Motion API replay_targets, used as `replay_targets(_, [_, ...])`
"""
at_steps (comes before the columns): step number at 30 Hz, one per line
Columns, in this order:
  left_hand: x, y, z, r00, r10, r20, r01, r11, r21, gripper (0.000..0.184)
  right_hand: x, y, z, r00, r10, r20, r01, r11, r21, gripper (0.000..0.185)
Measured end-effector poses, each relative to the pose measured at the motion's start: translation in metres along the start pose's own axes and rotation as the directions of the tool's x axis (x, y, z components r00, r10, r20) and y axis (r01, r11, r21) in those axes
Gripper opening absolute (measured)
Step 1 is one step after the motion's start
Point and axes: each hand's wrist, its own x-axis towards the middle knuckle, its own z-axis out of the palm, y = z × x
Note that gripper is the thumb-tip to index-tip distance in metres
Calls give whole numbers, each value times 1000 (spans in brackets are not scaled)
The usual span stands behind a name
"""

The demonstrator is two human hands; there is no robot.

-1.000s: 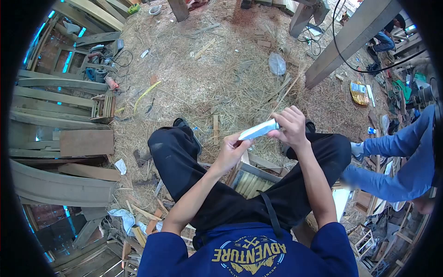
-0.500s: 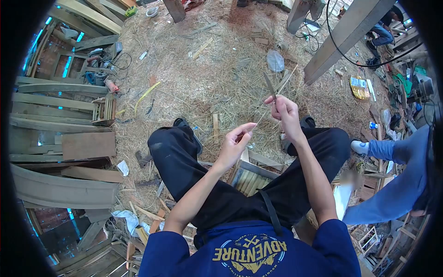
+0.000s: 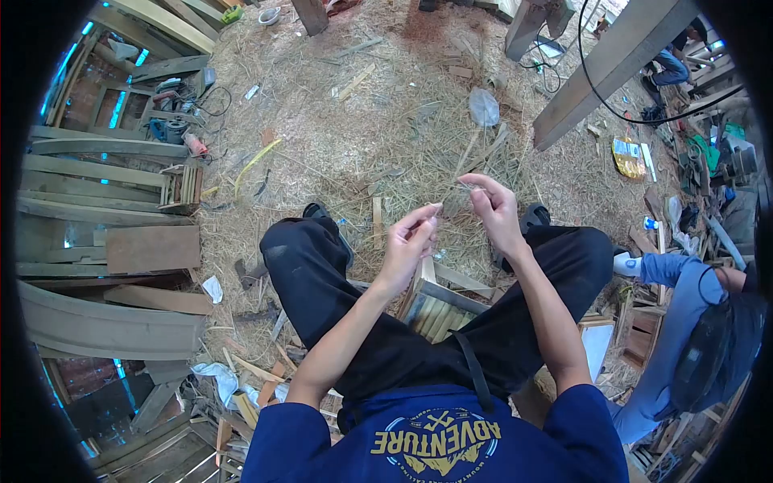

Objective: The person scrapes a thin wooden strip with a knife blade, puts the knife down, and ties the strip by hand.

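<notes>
My left hand (image 3: pixel 412 245) is closed, thumb and fingers pinching a thin, pale wooden strip (image 3: pixel 440 212). Just right of it and slightly higher, my right hand (image 3: pixel 497 216) has curled fingers, the index finger reaching toward the left hand. The knife seen in this hand half a second ago is hard to make out now; its blade blends into the straw. A narrow gap parts the two hands, above the ground between my knees. Beneath them, a wooden box-like piece with rounded slats (image 3: pixel 441 316) lies between my thighs.
Straw and shavings cover the ground (image 3: pixel 322 161). A slanted wooden post (image 3: pixel 596 80) with a black cable stands ahead right. Curved boards (image 3: pixel 113 322) are stacked at left. A person in blue trousers (image 3: pixel 664 354) is close on my right; another person (image 3: pixel 672 64) is farther off.
My right hand's fingers have turned, and the knife blade no longer shows plainly. My left hand has risen slightly. The person at right has shifted, and a dark bag now shows there.
</notes>
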Motion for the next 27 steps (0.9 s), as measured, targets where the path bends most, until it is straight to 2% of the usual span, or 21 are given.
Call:
replay_targets(1, [1,-1,-2,1000,24,-11,-24,1000,-6,33,-2,2,-1,1000,8,-15,-8,999,-39,36])
replay_targets(2, [3,-1,-5,999,48,-22,-48,999,-11,34,-3,3,1,992,-124,6,123,971,-207,35])
replay_targets(4, [2,3,-5,997,61,-45,-64,996,-65,35,-4,4,8,926,-360,111,365,784,-503,35])
replay_targets(6, [2,3,-7,995,99,1,-98,991,-93,36,-8,2,15,904,-374,210,424,708,-565,35])
replay_targets(7, [1,4,-8,993,117,23,-114,988,-108,36,-9,1,19,890,-375,260,454,667,-591,36])
replay_targets(8, [-2,4,-7,997,79,8,-79,995,-54,37,-8,3,22,882,-401,248,466,668,-580,38])
replay_targets(12, [-4,6,-7,999,-28,44,34,989,-145,38,1,11,19,870,-466,164,468,674,-571,38])
replay_targets(21, [-5,-1,-14,997,55,56,-49,993,-112,38,-2,3,22,830,-529,174,508,591,-627,43])
replay_targets(24, [-6,-1,-12,999,17,42,-14,996,-89,42,-1,-2,16,795,-571,202,550,541,-636,42])
replay_targets(27, [-4,3,-18,994,8,106,10,986,-168,42,0,3,2,827,-517,223,507,513,-693,45])
